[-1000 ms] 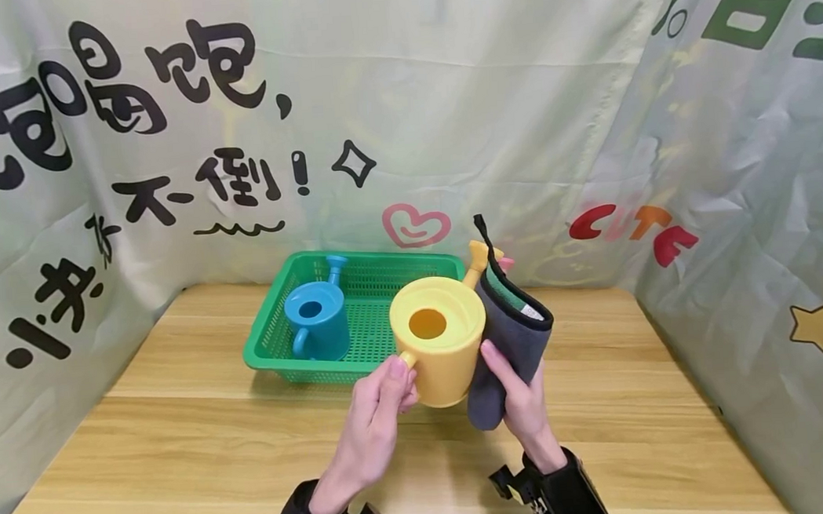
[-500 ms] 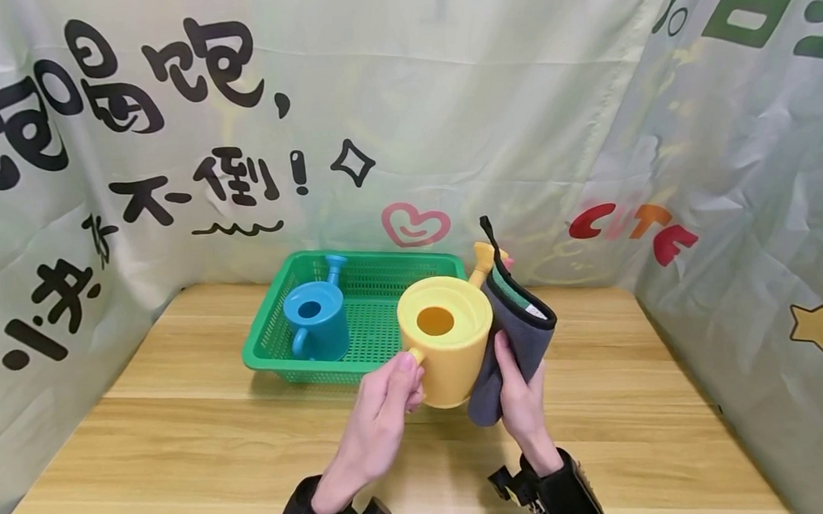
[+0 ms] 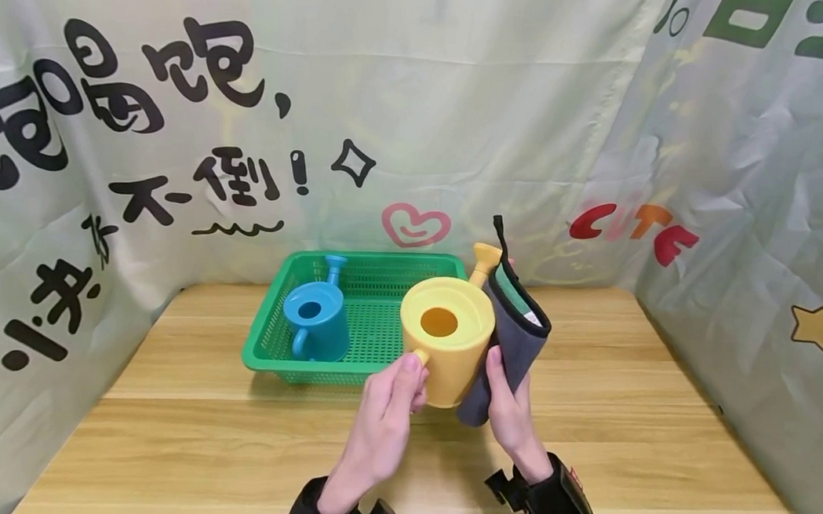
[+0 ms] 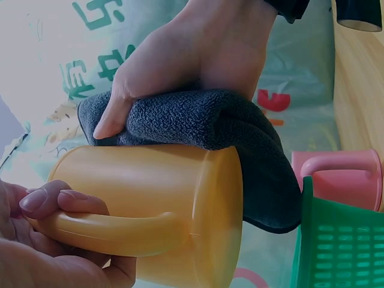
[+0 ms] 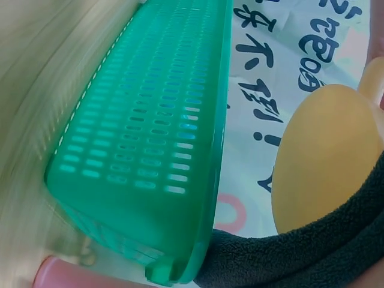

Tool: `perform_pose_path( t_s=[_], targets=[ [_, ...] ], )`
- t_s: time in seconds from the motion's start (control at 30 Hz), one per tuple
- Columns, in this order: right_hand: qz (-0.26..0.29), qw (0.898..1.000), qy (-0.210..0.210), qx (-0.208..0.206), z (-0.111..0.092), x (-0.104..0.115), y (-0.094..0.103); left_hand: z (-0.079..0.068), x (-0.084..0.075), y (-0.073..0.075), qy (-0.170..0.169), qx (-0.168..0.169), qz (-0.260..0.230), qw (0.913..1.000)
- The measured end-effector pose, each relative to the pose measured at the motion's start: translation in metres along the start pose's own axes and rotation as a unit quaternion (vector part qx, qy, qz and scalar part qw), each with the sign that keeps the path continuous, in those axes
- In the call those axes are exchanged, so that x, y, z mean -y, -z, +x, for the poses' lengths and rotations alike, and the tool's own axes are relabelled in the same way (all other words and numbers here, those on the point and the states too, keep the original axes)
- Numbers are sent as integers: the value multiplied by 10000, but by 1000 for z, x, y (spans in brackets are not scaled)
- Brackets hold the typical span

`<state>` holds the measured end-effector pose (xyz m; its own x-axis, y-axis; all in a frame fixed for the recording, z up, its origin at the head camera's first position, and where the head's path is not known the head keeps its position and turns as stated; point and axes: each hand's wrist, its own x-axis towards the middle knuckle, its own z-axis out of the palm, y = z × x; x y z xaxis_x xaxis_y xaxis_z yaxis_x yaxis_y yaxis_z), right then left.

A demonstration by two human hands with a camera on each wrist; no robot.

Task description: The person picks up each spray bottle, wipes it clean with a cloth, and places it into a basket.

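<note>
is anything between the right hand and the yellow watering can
Yes: a dark grey cloth, held in the right hand, lies between most of that hand and the side of the yellow watering can. Nothing visible separates the left hand from the can's handle, which it grips.

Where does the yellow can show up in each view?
Head: yellow can, just right of and below centre.
Left wrist: yellow can, lower left to middle, running off the bottom edge.
Right wrist: yellow can, at the right edge, partly cut off.
Shared landmark: green basket, left of centre in head, lower right in left wrist, left to centre in right wrist.
</note>
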<state>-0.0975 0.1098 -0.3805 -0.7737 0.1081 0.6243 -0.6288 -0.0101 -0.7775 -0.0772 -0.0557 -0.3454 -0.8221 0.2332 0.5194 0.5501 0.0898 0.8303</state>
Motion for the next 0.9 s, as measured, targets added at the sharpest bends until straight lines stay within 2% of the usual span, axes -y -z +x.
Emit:
perform_pose_path(
  t_s=[0.43,0.7,0.9],
  targets=[
    [-290,9936,1057,274,-5,-2,-6,1,0,2,-51,53,-263,9996],
    [-542,9880,1403,339,-7,-8,-11,1,0,4,153,46,-432,9989],
    [-399,9855,1553,557,-6,-9,-12,1,-1,4,257,34,-404,9988]
  ],
)
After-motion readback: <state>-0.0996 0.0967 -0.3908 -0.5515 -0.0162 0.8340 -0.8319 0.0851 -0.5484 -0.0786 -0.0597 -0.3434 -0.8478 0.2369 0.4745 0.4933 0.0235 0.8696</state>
